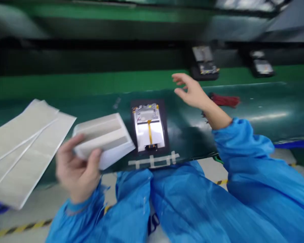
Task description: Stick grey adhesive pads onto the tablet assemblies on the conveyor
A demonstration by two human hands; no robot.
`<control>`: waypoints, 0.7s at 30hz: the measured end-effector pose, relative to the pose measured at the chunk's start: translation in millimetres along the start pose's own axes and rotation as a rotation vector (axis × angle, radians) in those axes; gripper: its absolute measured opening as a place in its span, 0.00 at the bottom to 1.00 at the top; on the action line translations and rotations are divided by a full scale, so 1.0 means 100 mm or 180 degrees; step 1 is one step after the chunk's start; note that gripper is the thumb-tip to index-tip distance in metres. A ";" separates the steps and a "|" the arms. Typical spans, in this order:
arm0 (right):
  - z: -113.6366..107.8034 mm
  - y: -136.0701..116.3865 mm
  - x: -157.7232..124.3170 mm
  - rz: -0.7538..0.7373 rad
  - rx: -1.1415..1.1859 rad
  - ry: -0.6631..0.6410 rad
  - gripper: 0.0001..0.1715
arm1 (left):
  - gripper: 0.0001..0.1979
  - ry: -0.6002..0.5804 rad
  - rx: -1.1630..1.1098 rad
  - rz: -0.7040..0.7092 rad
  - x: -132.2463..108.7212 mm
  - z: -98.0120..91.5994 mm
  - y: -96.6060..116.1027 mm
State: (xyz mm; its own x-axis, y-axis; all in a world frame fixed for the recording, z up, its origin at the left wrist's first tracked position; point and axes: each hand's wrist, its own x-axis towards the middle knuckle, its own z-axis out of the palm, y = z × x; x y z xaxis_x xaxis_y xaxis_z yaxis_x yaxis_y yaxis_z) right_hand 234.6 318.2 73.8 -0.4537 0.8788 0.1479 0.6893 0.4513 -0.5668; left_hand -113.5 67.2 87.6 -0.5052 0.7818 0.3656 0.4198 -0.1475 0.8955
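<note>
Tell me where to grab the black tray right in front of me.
Probably by its long side edges, from above and the right with the open right hand. The black tray lies flat, a yellow strip runs down its face, and the white block in the left hand crowds its left side.

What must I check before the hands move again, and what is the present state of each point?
1. Grip of left hand on white block: ok, fingers wrap its near end.
2. Right hand free: ok, open and holding nothing.
3. Opened device flat on green table, apart from both hands: ok.
4. White sheets clear of the device: ok.
5. Red wire bundle clear of the right wrist: cannot tell, partly hidden.
6. Sharp view of small parts: not ok, blurred.
</note>
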 end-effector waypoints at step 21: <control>1.03 -1.81 -0.85 -0.1120 0.1697 0.0594 0.10 | 0.24 -0.0345 0.0073 0.0032 -0.24 -0.08 0.07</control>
State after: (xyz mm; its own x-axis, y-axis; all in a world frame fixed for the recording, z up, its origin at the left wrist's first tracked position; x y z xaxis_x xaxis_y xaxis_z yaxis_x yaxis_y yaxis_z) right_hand 89.8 146.0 80.0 -0.4621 0.7268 0.5081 0.1224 0.6197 -0.7752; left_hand -104.2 42.7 86.6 -0.4168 0.8414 0.3439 0.4424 -0.1427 0.8854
